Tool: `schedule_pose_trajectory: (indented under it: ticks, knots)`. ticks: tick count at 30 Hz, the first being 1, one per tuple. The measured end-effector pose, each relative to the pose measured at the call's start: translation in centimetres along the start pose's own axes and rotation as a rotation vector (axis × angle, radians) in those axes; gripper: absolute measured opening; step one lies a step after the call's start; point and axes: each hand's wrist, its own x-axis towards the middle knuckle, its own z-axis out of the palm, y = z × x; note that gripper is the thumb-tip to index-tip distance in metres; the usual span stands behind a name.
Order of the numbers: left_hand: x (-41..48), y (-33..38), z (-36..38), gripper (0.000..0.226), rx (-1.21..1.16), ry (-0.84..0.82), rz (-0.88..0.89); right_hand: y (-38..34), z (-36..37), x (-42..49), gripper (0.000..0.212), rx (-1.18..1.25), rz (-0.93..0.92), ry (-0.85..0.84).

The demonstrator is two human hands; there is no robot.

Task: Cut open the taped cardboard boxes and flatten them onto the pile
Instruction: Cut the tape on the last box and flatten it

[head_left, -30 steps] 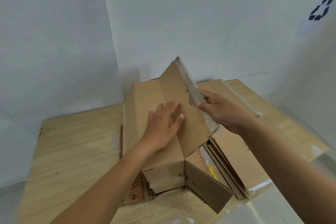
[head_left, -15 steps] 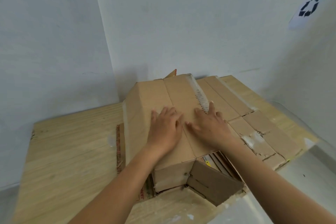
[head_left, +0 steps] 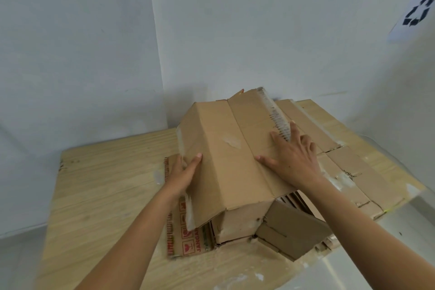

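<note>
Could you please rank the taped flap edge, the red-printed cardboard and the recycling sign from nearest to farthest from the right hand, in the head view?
1. Taped flap edge: under the right hand's fingertips.
2. Red-printed cardboard: low on the left, beneath the box.
3. Recycling sign: high on the right wall.

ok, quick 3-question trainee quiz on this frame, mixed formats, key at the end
1. True or false: the right hand lies flat, fingers spread, on top of the brown cardboard box.
2. Where is the left hand? A) at the box's left edge, thumb on the sloping panel; B) in the air, touching nothing; C) on top, beside the right hand.
3. Fill in: the white paper sign on the wall carries a black ___ symbol.
Key: 1 true; 2 A; 3 recycling.
</note>
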Motion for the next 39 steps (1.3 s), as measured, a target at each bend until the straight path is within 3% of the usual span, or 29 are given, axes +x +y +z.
schedule_pose_trajectory:
  ticks: [3,6,11,16,20,23,28,32,37,39]
  knots:
    - [0.1,-0.6,-1.5,0.088,-0.108,-0.031,-0.068,-0.1,-0.1,-0.2,0.073,-0.023,0.005,0.01]
    - [0.1,0.0,-2.7,0.051,-0.074,0.173,0.075,-0.3,-0.1,-0.3,0.072,-0.029,0.011,0.006]
    - [-1.8,3.0,-4.6,0.037,-0.16,0.285,0.289,-0.4,0.2,-0.2,0.072,-0.006,0.013,-0.032]
    - [-3.9,6.0,-3.9,0.045,-0.181,0.075,0.427,0.1,0.3,-0.6,0.078,0.084,0.018,0.013]
    - [-3.0,8.5,-1.2,0.071,-0.119,-0.086,0.469,0.6,0.0,-0.8,0.062,0.217,-0.011,0.089]
    - [-2.7,9.8,2.6,0.074,0.111,-0.161,0.566,0.6,-0.2,-0.7,0.049,0.319,-0.022,0.153]
    - [-0.8,8.6,7.3,0.081,0.621,-0.115,0.67,1.0,-0.9,-0.3,0.04,0.616,-0.036,0.269]
    - [1.1,6.6,7.9,0.064,0.943,-0.095,0.674,1.1,-1.5,0.2,0.043,0.71,-0.057,0.232]
    - [2.1,5.5,8.3,0.054,1.163,-0.138,0.598,0.3,-1.0,0.5,0.055,0.335,-0.027,-0.034]
    - [2.2,5.1,8.3,0.053,1.168,-0.205,0.564,-0.4,-0.5,0.4,0.055,0.186,-0.054,-0.028]
